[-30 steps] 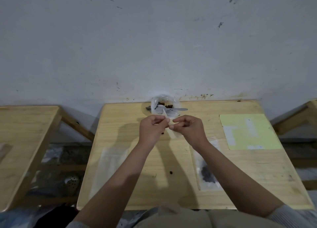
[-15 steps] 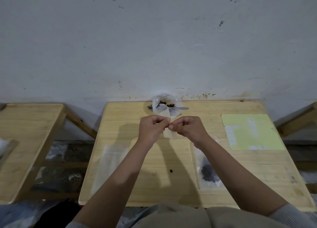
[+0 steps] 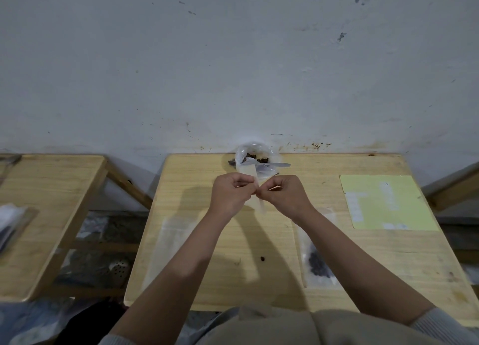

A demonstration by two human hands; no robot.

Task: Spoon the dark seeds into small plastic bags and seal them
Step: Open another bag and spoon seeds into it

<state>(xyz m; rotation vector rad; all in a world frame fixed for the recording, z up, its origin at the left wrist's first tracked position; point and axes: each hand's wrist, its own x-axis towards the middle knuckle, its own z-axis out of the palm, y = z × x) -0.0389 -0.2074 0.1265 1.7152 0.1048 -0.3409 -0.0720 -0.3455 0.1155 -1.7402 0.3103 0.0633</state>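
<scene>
Just before the seed bowl (image 3: pixel 255 156), both hands, left (image 3: pixel 230 195) and right (image 3: pixel 286 195), pinched an empty bag (image 3: pixel 255 189) with curled fingers, seemingly opening its mouth; next would need spooning seeds in.

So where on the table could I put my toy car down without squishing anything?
Bare wood lies between the stack of empty bags and the filled bag, except one loose seed. The far left corner and the near right corner, below the yellow sheet, look free too. It is crowded around the seed container and both hands.
</scene>
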